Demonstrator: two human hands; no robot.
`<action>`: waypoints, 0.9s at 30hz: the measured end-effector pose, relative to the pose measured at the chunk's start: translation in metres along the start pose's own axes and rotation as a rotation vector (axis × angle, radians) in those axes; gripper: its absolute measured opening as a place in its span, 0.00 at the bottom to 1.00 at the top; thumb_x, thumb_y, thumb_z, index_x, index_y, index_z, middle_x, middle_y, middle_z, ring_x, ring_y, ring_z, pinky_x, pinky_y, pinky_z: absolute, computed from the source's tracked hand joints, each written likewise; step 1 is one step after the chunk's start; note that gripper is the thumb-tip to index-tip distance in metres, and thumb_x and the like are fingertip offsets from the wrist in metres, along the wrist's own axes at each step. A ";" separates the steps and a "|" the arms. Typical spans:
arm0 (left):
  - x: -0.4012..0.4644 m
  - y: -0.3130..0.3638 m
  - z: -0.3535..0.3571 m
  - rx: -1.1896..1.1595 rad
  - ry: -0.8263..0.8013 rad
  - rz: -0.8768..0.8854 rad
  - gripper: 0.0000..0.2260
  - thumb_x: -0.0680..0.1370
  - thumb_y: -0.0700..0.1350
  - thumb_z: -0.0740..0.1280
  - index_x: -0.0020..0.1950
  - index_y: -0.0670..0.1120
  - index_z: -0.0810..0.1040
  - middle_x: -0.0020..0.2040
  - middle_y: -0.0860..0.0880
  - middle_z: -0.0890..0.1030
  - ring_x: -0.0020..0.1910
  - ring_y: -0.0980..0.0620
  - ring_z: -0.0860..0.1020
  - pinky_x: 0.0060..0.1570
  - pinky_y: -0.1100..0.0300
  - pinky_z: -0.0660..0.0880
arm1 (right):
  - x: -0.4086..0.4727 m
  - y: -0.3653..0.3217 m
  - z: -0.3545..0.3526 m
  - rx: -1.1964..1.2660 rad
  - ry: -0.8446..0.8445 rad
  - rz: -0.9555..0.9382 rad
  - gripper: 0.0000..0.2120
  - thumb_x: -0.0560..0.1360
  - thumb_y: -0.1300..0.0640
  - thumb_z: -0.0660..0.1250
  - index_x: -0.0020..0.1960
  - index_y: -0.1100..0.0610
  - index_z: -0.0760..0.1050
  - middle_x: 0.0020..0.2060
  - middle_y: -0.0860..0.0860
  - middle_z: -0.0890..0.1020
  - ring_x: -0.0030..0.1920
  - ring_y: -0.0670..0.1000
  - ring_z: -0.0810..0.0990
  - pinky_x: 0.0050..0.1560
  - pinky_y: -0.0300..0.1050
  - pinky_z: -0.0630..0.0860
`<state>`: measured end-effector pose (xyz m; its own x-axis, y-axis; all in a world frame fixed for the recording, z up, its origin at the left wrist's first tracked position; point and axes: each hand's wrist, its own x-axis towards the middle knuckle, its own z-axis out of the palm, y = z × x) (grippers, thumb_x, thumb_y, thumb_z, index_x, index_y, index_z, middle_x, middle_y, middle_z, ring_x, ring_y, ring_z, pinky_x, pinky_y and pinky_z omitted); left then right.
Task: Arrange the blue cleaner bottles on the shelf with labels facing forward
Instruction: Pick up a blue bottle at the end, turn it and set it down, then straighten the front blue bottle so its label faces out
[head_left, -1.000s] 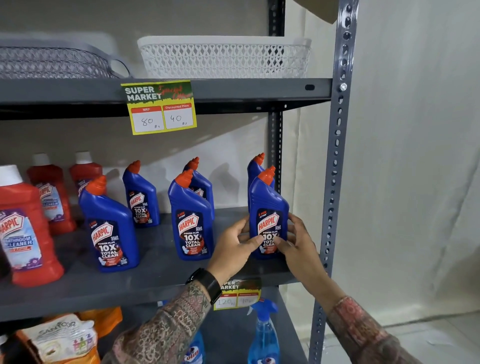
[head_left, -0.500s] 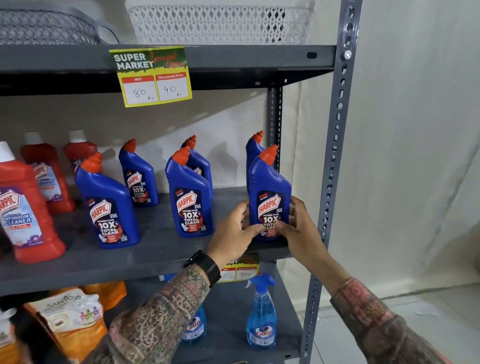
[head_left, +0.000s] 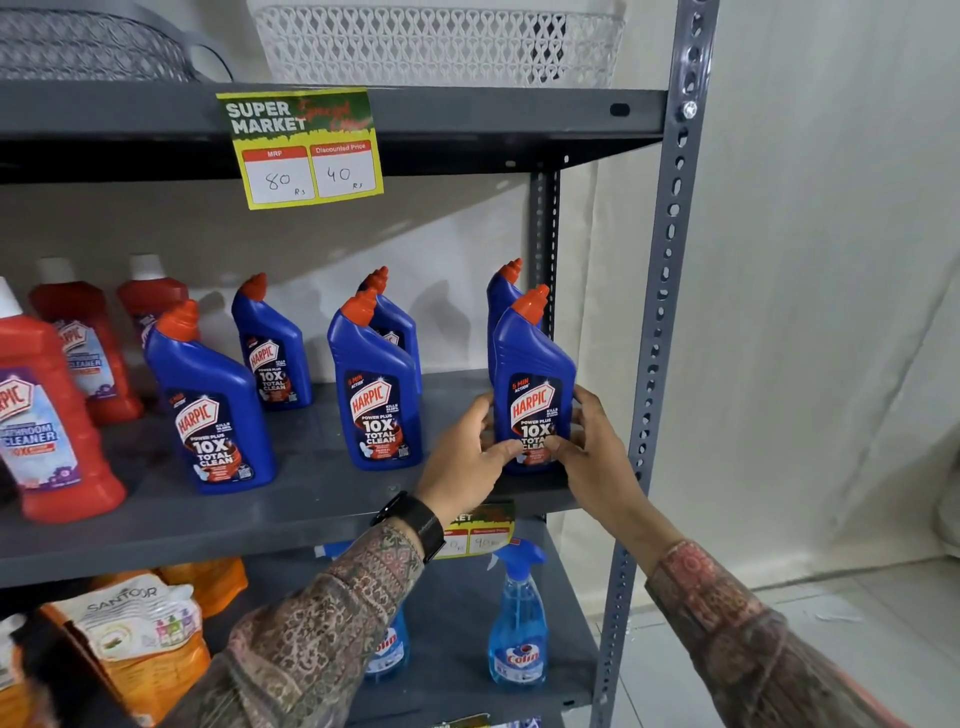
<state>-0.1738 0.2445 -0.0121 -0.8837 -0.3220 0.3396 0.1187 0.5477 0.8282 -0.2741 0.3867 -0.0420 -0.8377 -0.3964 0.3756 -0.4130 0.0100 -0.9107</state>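
Note:
Several blue cleaner bottles with orange caps stand on the middle grey shelf (head_left: 311, 512). The rightmost front bottle (head_left: 532, 364) stands upright near the shelf's right end, label facing me. My left hand (head_left: 467, 452) grips its lower left side and my right hand (head_left: 592, 447) its lower right side, thumbs on the label. Another blue bottle (head_left: 501, 296) stands right behind it, mostly hidden. Further left stand a front bottle (head_left: 376, 389), one behind it (head_left: 397, 322), a back bottle (head_left: 270, 358) and a front left bottle (head_left: 210, 410), their visible labels forward.
Red bathroom cleaner bottles (head_left: 47, 415) fill the shelf's left. A yellow price tag (head_left: 301, 150) hangs from the upper shelf, which carries a white basket (head_left: 441, 47) and a grey one (head_left: 93, 47). Below stand blue spray bottles (head_left: 519, 623) and orange pouches (head_left: 135, 639). The grey upright post (head_left: 660, 338) borders the right.
The view has shifted slightly downward then back up. Both hands stay on the rightmost front bottle, which remains upright with its label forward.

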 end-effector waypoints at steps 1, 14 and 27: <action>0.000 0.000 0.000 0.000 0.000 0.001 0.24 0.81 0.42 0.70 0.76 0.49 0.69 0.58 0.58 0.77 0.57 0.60 0.77 0.55 0.65 0.76 | 0.000 0.000 0.000 0.004 0.003 0.001 0.32 0.80 0.68 0.68 0.78 0.47 0.63 0.63 0.49 0.80 0.66 0.51 0.80 0.59 0.52 0.84; -0.046 -0.036 -0.067 -0.061 0.505 0.107 0.08 0.80 0.45 0.70 0.58 0.51 0.85 0.46 0.52 0.88 0.42 0.53 0.87 0.43 0.48 0.86 | -0.072 -0.004 0.042 -0.156 0.319 -0.227 0.10 0.78 0.60 0.71 0.58 0.55 0.77 0.54 0.47 0.80 0.59 0.47 0.82 0.47 0.40 0.83; -0.020 -0.053 -0.151 -0.050 0.074 -0.124 0.19 0.81 0.38 0.70 0.70 0.49 0.72 0.55 0.60 0.80 0.51 0.71 0.81 0.59 0.64 0.80 | 0.014 -0.061 0.142 -0.096 -0.272 0.056 0.26 0.73 0.65 0.77 0.67 0.56 0.71 0.52 0.43 0.83 0.51 0.41 0.83 0.57 0.43 0.83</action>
<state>-0.0938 0.1053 0.0043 -0.8574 -0.4422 0.2634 0.0345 0.4612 0.8866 -0.2105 0.2503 -0.0057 -0.7387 -0.6246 0.2535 -0.4116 0.1201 -0.9034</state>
